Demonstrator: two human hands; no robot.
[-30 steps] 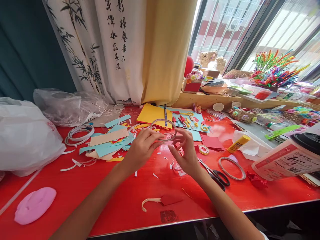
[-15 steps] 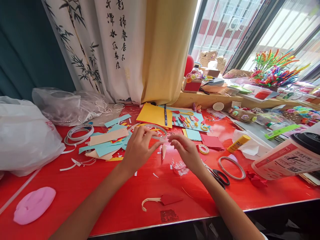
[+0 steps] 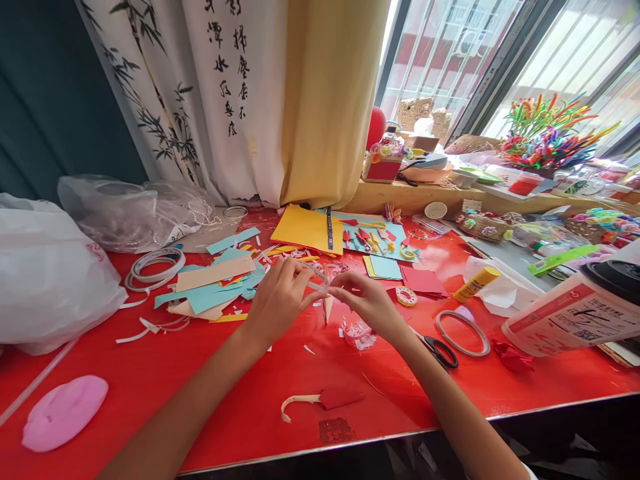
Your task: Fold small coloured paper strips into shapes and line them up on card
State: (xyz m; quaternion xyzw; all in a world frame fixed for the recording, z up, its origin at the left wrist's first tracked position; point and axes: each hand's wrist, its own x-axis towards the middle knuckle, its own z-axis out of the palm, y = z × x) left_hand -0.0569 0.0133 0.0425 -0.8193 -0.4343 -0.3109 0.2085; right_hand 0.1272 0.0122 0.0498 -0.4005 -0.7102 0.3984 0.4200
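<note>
Above the middle of the red table, my left hand pinches a narrow roll of clear or white tape, now seen almost edge-on. My right hand meets it from the other side, its thumb and finger closed at the tape near the left thumb. Just below the fingertips stands or lies a small cream paper cone, partly covered. Nearer to me lies a red paper cone with a curled cream paper stem. Crumpled tape scraps sit under my right hand.
Paper strips and tape rolls lie left, near a white plastic bag. Scissors, a tape ring, a glue stick and a large cup are right. Pink clay sits front left.
My right hand has moved in to the left, and its fingertips now meet my left hand's at the tape. The tape roll has tilted and dropped slightly.
</note>
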